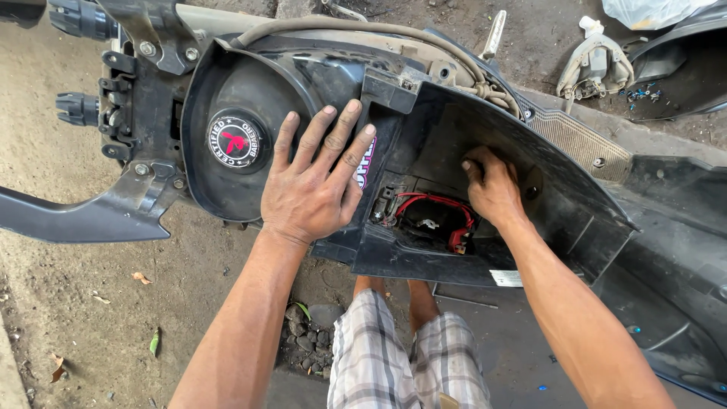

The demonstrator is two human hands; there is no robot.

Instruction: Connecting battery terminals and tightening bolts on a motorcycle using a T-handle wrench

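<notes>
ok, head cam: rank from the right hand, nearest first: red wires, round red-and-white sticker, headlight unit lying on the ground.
From the right hand, inside the black compartment:
1. Red wires, just to its left in the same compartment.
2. Round red-and-white sticker, farther left, beyond the left hand pressed flat on the panel.
3. Headlight unit, top right on the ground; about as far as the sticker, too close to call.

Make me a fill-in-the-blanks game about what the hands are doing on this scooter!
1. The left hand lies flat with its fingers ____ on the black scooter panel.
2. The right hand reaches ____ the open compartment.
3. The wires in the compartment are ____.
4. The round sticker sits to the ____ of the left hand in the picture.

Missing words: spread; into; red; left
</notes>
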